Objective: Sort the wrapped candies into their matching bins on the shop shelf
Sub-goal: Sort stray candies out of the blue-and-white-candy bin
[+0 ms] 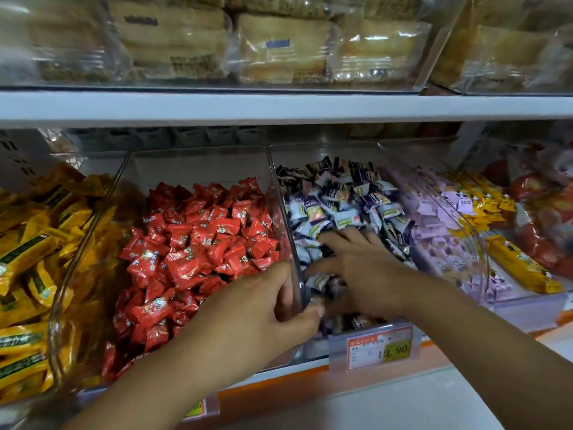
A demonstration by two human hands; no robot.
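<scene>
Purple-and-white candies [338,209] fill the clear bin [322,153] third from left on the lower shelf, heaped toward the back. That's the working bin.

Right hand [356,268] is inside it, palm down, fingers [336,238] splayed flat over the pile. Nothing visibly gripped, and the underside of the palm is hidden. Reads as raking or feeling for strays, not a pick.

Left hand [273,318] grips the near end of the side wall [279,193] between this bin and the red one. Fingers curl over the red side and the thumb sits on the purple side. Likely bracing the bin so it doesn't slide or tip while the other hand digs.

Red candies [198,243] sit in the bin just beside it on the left. They look uniform, no odd wrappers seen on top. No red visible in the purple pile either, though blur limits that call.

Further out:
- yellow bars [28,243] fill the far-left bin
- lilac candies [434,212] are to the right of the working bin, then more yellow packs [483,193]
- price tag [379,347] is clipped to the shelf edge under the working bin
- the upper shelf [217,107] carries biscuit packs [279,48] in clear bins

Risk: the wall is thin and slick. Pushing the pile forward could spill candies over the low front lip.
</scene>
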